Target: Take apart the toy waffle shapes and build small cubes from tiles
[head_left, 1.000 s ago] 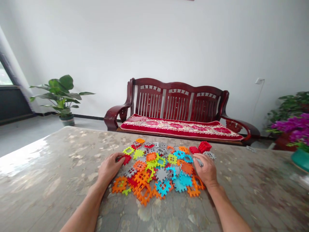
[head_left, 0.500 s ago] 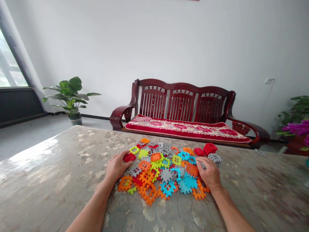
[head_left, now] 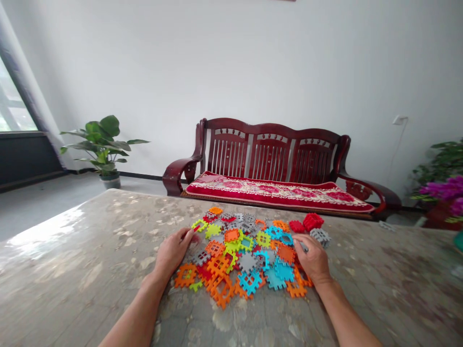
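Note:
A pile of toothed plastic building pieces in orange, blue, lime, grey and red lies on the table, with a grey solid piece (head_left: 248, 262) near its middle. At the pile's left edge my left hand (head_left: 174, 249) pinches a red building piece (head_left: 197, 228), tipped so that mostly its thin edge shows. My right hand (head_left: 313, 255) rests at the right side with curled fingers. A bit of a grey building piece (head_left: 304, 247) shows between its thumb and fingers, mostly covered. Close to those fingertips lies a blue frame piece (head_left: 287, 239).
Beyond my right hand sit a red stack of pieces (head_left: 313, 221) and a grey stack (head_left: 320, 236). The patterned tablecloth (head_left: 108, 260) spreads over the table. Behind it stands a dark red wooden bench (head_left: 271, 149). Potted plants (head_left: 104, 140) flank both sides.
The red piece by my left hand, flat on the table before, is now lifted and tipped between the fingers. My right hand keeps almost the same place. The view has shifted slightly.

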`<act>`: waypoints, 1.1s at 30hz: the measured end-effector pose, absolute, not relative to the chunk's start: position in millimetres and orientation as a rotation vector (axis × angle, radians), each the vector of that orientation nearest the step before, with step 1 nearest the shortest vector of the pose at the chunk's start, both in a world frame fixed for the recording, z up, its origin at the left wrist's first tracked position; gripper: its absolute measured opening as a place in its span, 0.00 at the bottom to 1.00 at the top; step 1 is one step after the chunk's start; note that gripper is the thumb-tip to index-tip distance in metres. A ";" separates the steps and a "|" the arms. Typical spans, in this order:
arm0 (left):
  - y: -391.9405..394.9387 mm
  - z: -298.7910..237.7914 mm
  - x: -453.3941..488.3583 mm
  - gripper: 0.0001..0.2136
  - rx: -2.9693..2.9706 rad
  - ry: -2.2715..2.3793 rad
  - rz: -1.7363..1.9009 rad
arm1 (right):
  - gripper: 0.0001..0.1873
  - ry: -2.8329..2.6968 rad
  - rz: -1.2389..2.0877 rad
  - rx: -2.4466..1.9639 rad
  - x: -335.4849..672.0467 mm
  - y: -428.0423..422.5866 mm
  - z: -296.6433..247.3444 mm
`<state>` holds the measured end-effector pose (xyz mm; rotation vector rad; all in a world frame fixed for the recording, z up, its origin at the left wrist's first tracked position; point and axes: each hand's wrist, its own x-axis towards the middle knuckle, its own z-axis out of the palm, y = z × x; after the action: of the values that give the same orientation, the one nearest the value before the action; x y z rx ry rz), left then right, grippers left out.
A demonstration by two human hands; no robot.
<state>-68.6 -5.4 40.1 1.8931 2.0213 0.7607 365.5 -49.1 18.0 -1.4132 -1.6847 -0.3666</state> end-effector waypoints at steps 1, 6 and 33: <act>-5.1 39.9 -69.3 0.21 1.884 2.039 0.757 | 0.12 -1.686 -0.362 -1.412 365.3 -49.2 18.0; -3.4 37.0 -73.0 0.21 1.829 2.095 0.823 | 0.13 -1.657 -0.339 -1.435 364.9 -49.7 18.5; -6.9 43.9 -33.2 0.31 1.652 1.268 1.025 | 0.14 -1.650 -0.321 -1.468 362.5 -48.3 17.6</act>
<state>-33.2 -6.9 43.9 1.6521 1.2681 1.0252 362.5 -48.3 17.6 -1.4684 -1.6496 -0.3214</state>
